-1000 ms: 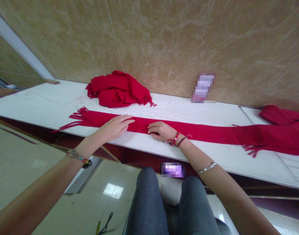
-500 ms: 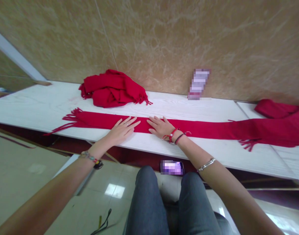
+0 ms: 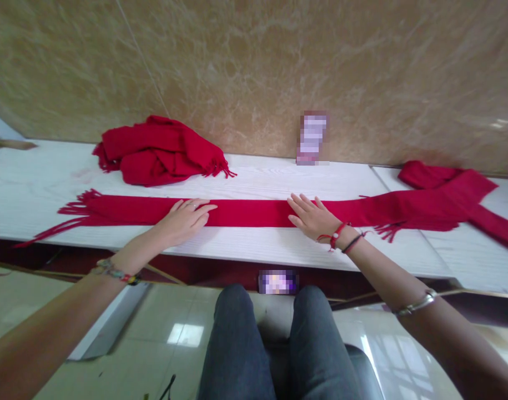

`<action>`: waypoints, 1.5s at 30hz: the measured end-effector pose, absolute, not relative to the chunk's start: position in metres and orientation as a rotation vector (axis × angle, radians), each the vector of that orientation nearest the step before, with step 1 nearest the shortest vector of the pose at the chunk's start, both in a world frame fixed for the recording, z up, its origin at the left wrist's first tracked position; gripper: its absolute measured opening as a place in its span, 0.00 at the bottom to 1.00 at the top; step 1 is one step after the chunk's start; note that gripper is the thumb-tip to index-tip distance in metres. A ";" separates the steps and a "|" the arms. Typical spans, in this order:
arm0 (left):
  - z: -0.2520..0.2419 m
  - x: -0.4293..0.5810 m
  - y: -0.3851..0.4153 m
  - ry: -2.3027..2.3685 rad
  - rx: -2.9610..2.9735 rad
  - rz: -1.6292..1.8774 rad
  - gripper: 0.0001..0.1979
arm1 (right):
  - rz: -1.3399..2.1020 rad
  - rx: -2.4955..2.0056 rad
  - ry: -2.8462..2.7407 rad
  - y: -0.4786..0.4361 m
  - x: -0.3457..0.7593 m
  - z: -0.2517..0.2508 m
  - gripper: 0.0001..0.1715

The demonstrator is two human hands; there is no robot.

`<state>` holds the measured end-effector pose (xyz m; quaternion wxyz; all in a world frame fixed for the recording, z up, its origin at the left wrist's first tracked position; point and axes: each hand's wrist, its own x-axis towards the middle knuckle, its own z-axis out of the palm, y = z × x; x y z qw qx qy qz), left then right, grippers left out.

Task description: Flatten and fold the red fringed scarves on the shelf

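A red scarf (image 3: 249,213) lies in a long flat strip along the white table, its fringe fanned out at the left end. My left hand (image 3: 186,218) rests palm down on the strip, fingers stretched out to the right. Farther right, my right hand (image 3: 312,216) is flat on the same cloth with its fingers spread. Bare scarf shows between the two hands. Past my right hand, the strip meets more red fringed cloth (image 3: 428,208), partly folded over; I cannot tell whether it is all one scarf.
A crumpled red scarf (image 3: 162,153) sits at the back left. Against the brown marbled wall (image 3: 237,66) leans a blurred-out card-like item (image 3: 312,138). A phone (image 3: 277,282) with a lit screen lies below the white table's (image 3: 237,241) front edge, above my knees.
My hands have moved apart along the scarf, the left one leftward and the right one rightward. The camera view has shifted toward the right.
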<state>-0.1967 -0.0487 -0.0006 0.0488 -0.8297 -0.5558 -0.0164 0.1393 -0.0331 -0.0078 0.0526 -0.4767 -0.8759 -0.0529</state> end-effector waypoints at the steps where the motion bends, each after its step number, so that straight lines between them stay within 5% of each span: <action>1: 0.002 -0.185 -0.045 -1.637 -2.535 -0.114 0.23 | -0.165 -1.466 -2.652 -0.032 0.132 -0.004 0.31; 6: 0.003 -0.123 -0.033 -1.223 -2.724 -0.301 0.21 | -0.036 -1.460 -2.698 -0.019 0.109 -0.004 0.32; 18: -0.010 -0.110 -0.017 -0.565 -2.612 -0.421 0.13 | 0.039 -0.585 -2.615 -0.001 0.153 -0.021 0.19; 30: -0.013 -0.111 -0.024 -0.631 -2.466 -0.567 0.10 | -0.207 -0.631 -2.610 -0.007 0.146 -0.022 0.14; 45: -0.009 -0.107 -0.033 -0.636 -2.568 -0.576 0.11 | -0.431 -0.606 -2.546 -0.013 0.139 -0.026 0.17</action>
